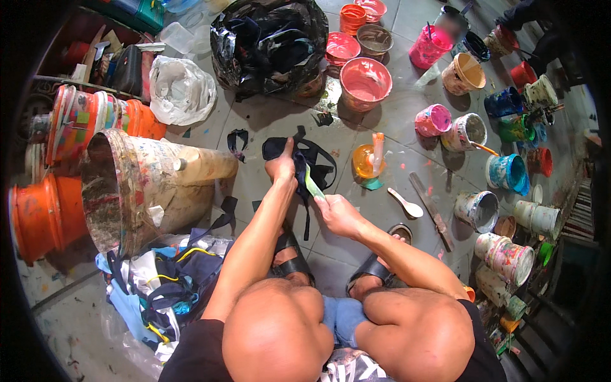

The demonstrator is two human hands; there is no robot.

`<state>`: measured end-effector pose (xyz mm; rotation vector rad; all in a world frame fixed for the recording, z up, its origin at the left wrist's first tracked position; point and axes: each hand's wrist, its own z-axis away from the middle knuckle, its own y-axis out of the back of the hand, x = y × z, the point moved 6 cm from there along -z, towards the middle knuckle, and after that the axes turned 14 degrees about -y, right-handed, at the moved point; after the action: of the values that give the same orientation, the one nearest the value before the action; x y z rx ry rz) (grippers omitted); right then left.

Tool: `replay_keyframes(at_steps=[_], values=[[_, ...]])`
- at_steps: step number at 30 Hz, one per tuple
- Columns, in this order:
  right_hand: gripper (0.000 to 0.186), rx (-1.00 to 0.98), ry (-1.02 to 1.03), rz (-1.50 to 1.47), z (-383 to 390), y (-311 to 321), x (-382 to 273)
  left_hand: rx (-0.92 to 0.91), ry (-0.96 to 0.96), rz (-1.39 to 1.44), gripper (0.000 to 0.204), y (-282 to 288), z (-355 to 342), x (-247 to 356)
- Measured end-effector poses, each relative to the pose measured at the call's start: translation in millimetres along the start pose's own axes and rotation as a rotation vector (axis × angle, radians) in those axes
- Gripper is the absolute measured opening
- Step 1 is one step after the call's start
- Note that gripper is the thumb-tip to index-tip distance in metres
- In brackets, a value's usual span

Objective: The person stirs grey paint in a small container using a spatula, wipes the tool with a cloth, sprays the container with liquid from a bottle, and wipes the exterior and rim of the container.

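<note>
In front of my knees, my left hand (280, 164) is closed on a dark navy piece of cloth (273, 148), its thumb pointing away from me. Dark straps and loops of the cloth spread over the floor to the right of that hand. My right hand (342, 215) lies nearer and to the right, its fingers closed on the near end of a narrow pale-green and yellow strip (312, 183). The strip's far end meets the dark cloth beside my left hand. Whether it is a blade, a handle or fabric, I cannot make out.
Left stand a large stained bucket (153, 188), orange tubs (48, 216) and a bag of cloth scraps (172, 280). A black plastic bag (270, 48) is ahead. Many paint pots (471, 130) fill the right. A white spoon (405, 204), flat stick (433, 213) and orange jar (368, 160) lie closer.
</note>
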<state>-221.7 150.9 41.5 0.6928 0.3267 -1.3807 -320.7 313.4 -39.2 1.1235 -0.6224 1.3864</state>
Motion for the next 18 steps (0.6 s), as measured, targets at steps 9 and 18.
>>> replay_keyframes(at_steps=[9,18], values=[[0.052,-0.029,-0.031,0.119,55.3,25.6,21.7,0.118,-0.007,-0.137,0.059,32.3,-49.1,-15.6],[0.047,0.34,0.171,-0.287,17.9,46.4,20.3,-0.363,0.15,0.566,0.103,19.2,-3.2,-2.6]])
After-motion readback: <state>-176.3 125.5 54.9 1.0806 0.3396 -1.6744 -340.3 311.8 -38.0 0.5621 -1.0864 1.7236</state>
